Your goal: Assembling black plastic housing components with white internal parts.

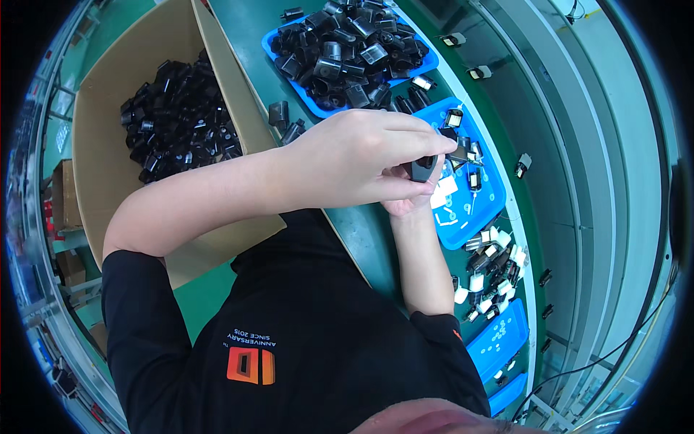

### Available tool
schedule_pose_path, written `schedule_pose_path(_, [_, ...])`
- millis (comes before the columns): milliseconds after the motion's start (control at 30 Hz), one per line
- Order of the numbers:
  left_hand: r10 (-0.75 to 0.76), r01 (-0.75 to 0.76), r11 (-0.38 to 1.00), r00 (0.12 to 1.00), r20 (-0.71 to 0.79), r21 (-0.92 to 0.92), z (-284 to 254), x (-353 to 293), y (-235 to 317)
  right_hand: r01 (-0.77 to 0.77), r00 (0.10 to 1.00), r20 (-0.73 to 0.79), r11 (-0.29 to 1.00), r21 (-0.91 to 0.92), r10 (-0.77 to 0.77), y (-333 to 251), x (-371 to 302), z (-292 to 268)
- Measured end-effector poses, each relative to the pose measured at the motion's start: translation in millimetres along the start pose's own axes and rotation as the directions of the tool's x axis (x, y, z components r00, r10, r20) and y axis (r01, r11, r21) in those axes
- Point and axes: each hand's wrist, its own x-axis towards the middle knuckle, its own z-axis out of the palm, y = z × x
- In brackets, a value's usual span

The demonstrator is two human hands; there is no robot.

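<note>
My left hand point(361, 155) reaches across from the left, its thumb and fingers closed on a black plastic housing point(421, 170). Behind and below it is my right hand point(406, 204), mostly covered by the left; the part that shows curls around the same housing. Just past the left fingertips lies a blue tray point(492, 195). In it are several small black parts with pale labels point(474, 179), white pieces point(446, 188) and small translucent rings. What the right fingertips touch is hidden.
A heaped blue tray of black housings point(338, 69) stands at the far side of the green table point(361, 235). On the left is an open cardboard box point(101, 137) of black pieces. White-capped parts point(499, 267) and another blue tray point(499, 340) lie to the right.
</note>
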Motion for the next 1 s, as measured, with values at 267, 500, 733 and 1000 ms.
schedule_pose_path(267, [-0.02,0.022,0.999,0.999,0.049,-0.047,-5.0,3.1,3.4,-0.013,0.985,-0.173,0.999,0.043,0.021,-4.1,-1.5,27.8])
schedule_pose_path(500, [-0.023,0.024,0.999,0.999,0.049,-0.021,-4.4,6.8,9.0,0.049,0.993,0.109,0.999,0.004,-0.049,-4.3,-6.8,22.4])
schedule_pose_path(733, [-0.016,0.017,1.0,0.999,0.04,-0.003,-3.6,5.2,5.7,0.048,0.998,0.05,0.998,-0.04,-0.046,-1.9,0.0,2.5])
schedule_pose_path(1000, [-0.032,0.035,0.999,0.997,0.072,-0.041,-4.9,4.3,9.4,0.053,0.985,0.162,0.999,0.001,-0.053,-8.1,-3.5,10.9])
